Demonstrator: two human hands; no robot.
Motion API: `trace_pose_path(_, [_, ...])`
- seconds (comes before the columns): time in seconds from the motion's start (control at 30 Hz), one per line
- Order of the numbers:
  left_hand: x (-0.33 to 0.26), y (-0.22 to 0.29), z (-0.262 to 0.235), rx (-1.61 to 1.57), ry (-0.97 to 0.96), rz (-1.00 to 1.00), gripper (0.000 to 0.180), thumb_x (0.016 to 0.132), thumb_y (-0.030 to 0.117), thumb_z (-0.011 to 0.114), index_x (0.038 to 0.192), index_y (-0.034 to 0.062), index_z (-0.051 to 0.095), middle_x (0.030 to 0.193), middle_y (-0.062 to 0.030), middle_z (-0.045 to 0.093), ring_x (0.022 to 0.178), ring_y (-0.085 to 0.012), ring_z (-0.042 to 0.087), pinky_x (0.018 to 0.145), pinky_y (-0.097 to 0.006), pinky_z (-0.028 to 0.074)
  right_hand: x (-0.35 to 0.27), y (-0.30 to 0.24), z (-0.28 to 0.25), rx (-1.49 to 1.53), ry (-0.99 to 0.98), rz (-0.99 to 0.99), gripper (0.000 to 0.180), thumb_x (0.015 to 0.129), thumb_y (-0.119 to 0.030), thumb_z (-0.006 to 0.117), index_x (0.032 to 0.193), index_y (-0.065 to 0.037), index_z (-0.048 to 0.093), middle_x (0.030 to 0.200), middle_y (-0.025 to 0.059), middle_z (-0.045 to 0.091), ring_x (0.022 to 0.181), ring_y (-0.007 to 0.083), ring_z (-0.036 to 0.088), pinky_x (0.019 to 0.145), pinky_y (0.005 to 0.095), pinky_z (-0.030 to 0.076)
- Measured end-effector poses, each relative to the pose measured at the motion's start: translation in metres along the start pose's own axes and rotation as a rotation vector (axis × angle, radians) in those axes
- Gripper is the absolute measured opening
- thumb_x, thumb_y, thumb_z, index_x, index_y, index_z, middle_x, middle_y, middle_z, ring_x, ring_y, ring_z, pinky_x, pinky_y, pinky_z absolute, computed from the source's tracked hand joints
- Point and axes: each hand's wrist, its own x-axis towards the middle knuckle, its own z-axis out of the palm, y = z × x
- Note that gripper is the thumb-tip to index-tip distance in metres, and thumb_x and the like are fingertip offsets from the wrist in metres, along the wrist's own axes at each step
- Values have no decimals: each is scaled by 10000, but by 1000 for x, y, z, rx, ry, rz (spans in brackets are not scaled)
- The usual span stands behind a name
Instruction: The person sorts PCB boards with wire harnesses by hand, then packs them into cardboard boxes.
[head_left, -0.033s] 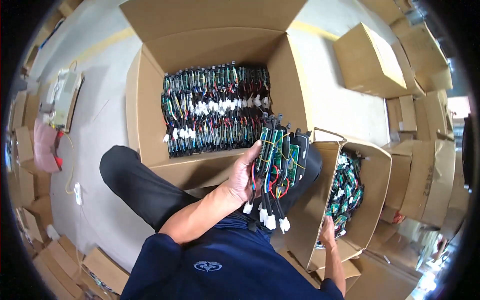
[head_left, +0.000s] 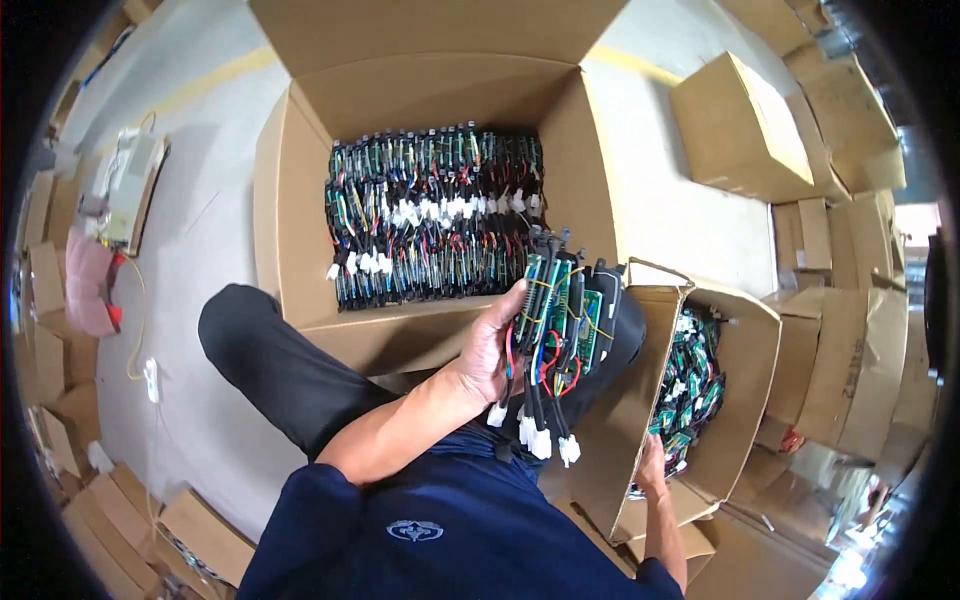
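Circuit boards [head_left: 590, 312], clamped in left hand [head_left: 487, 350], could be dropped if dangling connectors [head_left: 540, 443] are snagged; right hand [head_left: 652, 465] at right box [head_left: 745, 370], grip can't be told.

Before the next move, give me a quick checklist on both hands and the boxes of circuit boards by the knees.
1. Left hand gripping the bundle of green circuit boards with black cables: ok.
2. Bundle's white plastic connectors hanging free below it: ok.
3. Right hand gripping a board: cannot tell; its fingers are partly hidden inside the smaller brown cardboard box.
4. Loose green boards in that box lying in order: not ok, jumbled.
5. Large brown cardboard box open on top: ok, rows of boards exposed.
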Motion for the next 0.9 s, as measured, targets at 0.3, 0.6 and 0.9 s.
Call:
trace_pose_path(0.3, [-1, 23, 18, 77, -253, 5, 919, 906, 666, 606, 1515, 7, 403, 1423, -402, 473, 1244, -519, 585, 977, -581, 562, 71, -19, -187, 973, 743, 769, 323, 954, -157, 712, 1230, 5, 660, 1104, 92, 716, 946, 170, 673, 851, 325, 547])
trace_pose_path(0.6, [20, -11, 66, 97, -356, -42, 679, 1019, 468, 549, 1542, 63, 399, 1512, -293, 463, 1335, -408, 547, 1106, -501, 481, 193, -228, -331, 1005, 228, 289, 394, 815, -173, 845, 1131, -21, 667, 925, -2, 688, 813, 50, 608, 732, 221, 507])
trace_pose_path(0.9, [-43, 44, 9, -119, -132, 259, 547, 989, 515, 591, 1294, 66, 657, 1177, -124, 735, 1046, -282, 726, 935, -476, 598, 285, -349, -257, 1263, -300, -149, 762, 891, -212, 814, 1469, 115, 440, 1362, 177, 610, 1217, 192, 603, 1053, 327, 486])
